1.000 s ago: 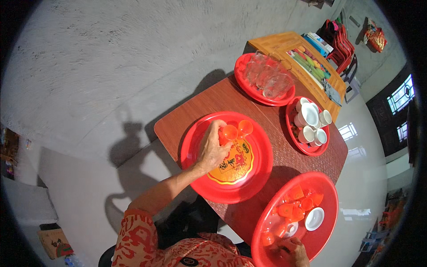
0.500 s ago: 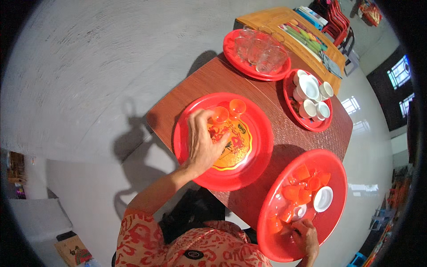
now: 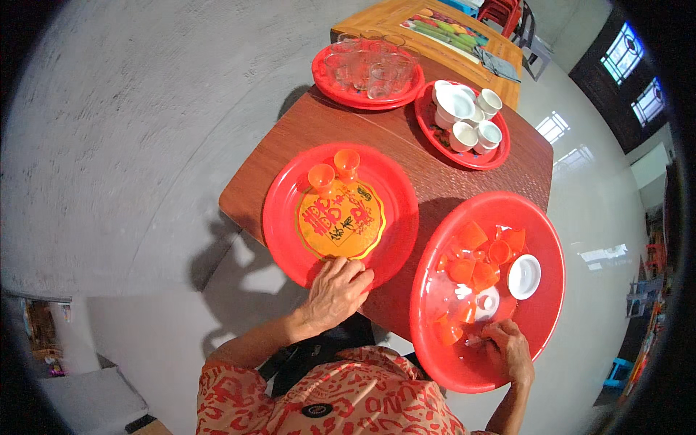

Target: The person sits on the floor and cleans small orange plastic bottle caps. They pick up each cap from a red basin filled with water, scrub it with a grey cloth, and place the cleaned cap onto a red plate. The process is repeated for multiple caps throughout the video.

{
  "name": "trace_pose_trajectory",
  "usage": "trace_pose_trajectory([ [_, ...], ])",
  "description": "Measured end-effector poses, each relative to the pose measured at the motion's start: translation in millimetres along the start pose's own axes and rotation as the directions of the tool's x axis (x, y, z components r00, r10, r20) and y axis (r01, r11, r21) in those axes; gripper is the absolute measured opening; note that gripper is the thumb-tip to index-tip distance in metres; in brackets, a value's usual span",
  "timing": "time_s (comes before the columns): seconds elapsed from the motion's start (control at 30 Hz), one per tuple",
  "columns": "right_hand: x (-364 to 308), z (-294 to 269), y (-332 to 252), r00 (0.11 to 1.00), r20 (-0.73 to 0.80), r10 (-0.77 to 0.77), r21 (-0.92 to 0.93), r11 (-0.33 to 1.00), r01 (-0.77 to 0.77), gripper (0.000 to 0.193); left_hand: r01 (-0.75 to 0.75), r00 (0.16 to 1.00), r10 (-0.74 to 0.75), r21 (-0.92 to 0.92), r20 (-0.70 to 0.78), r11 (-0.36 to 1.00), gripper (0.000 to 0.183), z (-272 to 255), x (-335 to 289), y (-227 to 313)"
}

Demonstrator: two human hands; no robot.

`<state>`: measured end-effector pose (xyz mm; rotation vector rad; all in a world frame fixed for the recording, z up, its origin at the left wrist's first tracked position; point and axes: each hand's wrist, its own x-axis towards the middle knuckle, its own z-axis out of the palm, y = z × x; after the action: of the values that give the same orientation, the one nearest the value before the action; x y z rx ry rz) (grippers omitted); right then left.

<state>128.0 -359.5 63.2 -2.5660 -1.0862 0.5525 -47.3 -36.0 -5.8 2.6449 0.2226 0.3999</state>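
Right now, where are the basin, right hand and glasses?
Basin [image 3: 500,206]: head view, bare inner wall, far side.
Right hand [image 3: 510,349]: head view, middle of the hand.
Glasses [image 3: 373,67]: head view, clear side near the cluster's middle.

A rough grey wall fills the upper left of the frame. At the top, a yellow wooden table bears a colourful fruit-and-vegetable picture and a grey cloth, with red chairs behind. Two bright windows show at upper right. Below them stretches a pale, shiny floor; a blue stool stands at lower right.
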Motion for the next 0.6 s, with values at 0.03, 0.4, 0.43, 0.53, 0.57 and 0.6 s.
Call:
trace_pose_trajectory([
  [0.03,2.0,-1.4,-0.6,1.0,-0.004,-0.016,0.005,1.0,0.016,0.019,-0.011,1.0,0.011,-0.001,-0.008,1.0,0.034,0.4,-2.9,3.5],
  [0.4,-7.0,-1.4,10.8,0.997,-0.031,-0.069,-0.066,0.996,0.066,0.025,0.032,0.999,-0.032,-0.062,0.003,0.998,0.064,-21.2,-18.0,27.3],
  [0.43,0.9,-5.9,10.2,0.998,-0.043,-0.056,-0.056,0.997,0.053,0.027,0.044,0.998,-0.048,-0.094,-0.039,0.995,0.061,-29.1,-11.6,26.8],
  [0.53,16.7,-16.1,-0.9,0.977,-0.194,0.091,-0.016,0.995,-0.096,0.019,-0.023,0.97,0.012,-0.044,-0.244,0.999,0.049,-44.9,2.0,27.0],
  [0.57,19.4,-13.9,2.2,0.975,-0.188,0.114,0.017,0.993,-0.113,0.02,-0.066,0.951,0.05,-0.04,-0.305,0.997,0.045,-46.8,10.1,30.4],
  [0.6,18.0,-7.2,6.5,0.984,-0.152,0.088,-0.079,0.992,-0.101,0.022,-0.134,0.925,0.133,0.022,-0.355,0.991,0.038,-48.4,19.2,36.6],
])
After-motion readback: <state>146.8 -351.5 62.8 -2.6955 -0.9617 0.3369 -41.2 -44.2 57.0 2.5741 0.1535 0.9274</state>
